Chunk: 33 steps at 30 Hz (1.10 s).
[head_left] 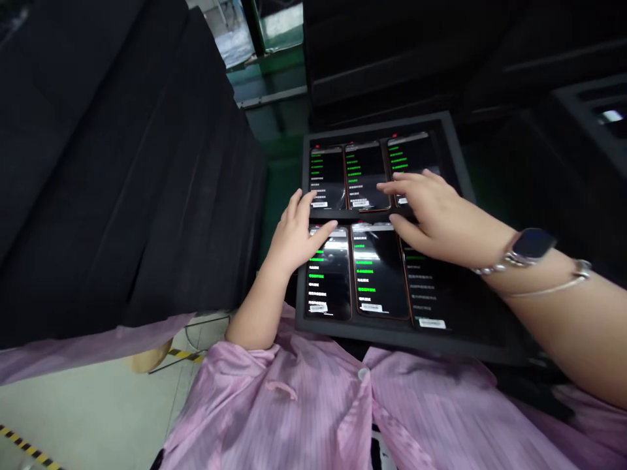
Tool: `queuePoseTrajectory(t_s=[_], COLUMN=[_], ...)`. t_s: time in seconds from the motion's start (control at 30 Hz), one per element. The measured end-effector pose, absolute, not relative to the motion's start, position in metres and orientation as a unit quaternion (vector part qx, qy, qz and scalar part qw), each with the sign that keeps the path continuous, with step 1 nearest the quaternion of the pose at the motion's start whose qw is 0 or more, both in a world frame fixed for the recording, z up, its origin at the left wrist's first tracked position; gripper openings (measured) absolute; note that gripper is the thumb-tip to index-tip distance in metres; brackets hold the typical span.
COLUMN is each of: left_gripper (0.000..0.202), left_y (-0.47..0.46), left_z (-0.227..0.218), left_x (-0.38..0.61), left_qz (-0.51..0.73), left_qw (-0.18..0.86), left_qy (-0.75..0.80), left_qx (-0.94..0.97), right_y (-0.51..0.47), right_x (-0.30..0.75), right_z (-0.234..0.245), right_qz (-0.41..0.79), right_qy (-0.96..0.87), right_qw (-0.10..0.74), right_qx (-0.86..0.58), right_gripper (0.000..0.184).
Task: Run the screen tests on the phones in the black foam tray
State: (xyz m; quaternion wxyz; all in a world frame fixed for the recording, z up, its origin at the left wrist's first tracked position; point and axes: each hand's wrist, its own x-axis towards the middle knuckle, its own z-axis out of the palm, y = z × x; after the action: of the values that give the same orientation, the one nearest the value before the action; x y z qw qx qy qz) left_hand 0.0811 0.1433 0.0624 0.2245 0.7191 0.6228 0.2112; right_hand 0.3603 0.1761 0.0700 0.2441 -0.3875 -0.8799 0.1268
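Note:
Several smartphones with lit screens lie in two rows in a black tray (382, 329). Green and white lines of text run down their dark screens, and each bears a small white label. My left hand (295, 236) is open over the tray's left side, its thumb by the top of the near-left phone (329, 281) and its fingers near the far-left phone (329, 170). My right hand (434, 210) is open, with its index fingertip over the far-middle phone (365, 163). It partly covers the far-right phone (416, 149) and the near-right phone (424, 287). Between them sits the near-middle phone (379, 271).
A dark curtain (132, 163) hangs at the left. Under the tray is a green table surface (281, 156). Another dark tray (582, 94) shows at the right edge. Yellow-black tape (29, 447) marks the pale floor.

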Motion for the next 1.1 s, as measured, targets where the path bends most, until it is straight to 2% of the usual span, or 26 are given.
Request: queuePoseTrajectory(t_s=[0.23, 0.43, 0.67, 0.83, 1.0, 1.1], left_gripper=[0.068, 0.077, 0.069, 0.067, 0.077, 0.076], left_y=[0.187, 0.189, 0.2, 0.201, 0.2, 0.199], left_z=[0.061, 0.068, 0.072, 0.072, 0.068, 0.065], left_x=[0.087, 0.09, 0.093, 0.093, 0.091, 0.09], left_qz=[0.207, 0.163, 0.14, 0.132, 0.186, 0.215], left_qw=[0.211, 0.212, 0.202, 0.203, 0.227, 0.24], left_qy=[0.659, 0.68, 0.696, 0.704, 0.685, 0.677], left_qx=[0.691, 0.683, 0.675, 0.668, 0.667, 0.662], right_y=[0.215, 0.217, 0.21, 0.211, 0.216, 0.217], right_x=[0.346, 0.343, 0.363, 0.368, 0.374, 0.373], right_z=[0.044, 0.042, 0.065, 0.059, 0.052, 0.052], right_qz=[0.146, 0.152, 0.153, 0.122, 0.097, 0.102], right_qy=[-0.881, -0.879, -0.778, -0.777, -0.758, -0.771], right_qw=[0.236, 0.229, 0.349, 0.323, 0.27, 0.255], right_qx=[-0.384, -0.39, -0.5, -0.526, -0.585, -0.575], right_gripper=[0.046, 0.046, 0.036, 0.029, 0.025, 0.026])
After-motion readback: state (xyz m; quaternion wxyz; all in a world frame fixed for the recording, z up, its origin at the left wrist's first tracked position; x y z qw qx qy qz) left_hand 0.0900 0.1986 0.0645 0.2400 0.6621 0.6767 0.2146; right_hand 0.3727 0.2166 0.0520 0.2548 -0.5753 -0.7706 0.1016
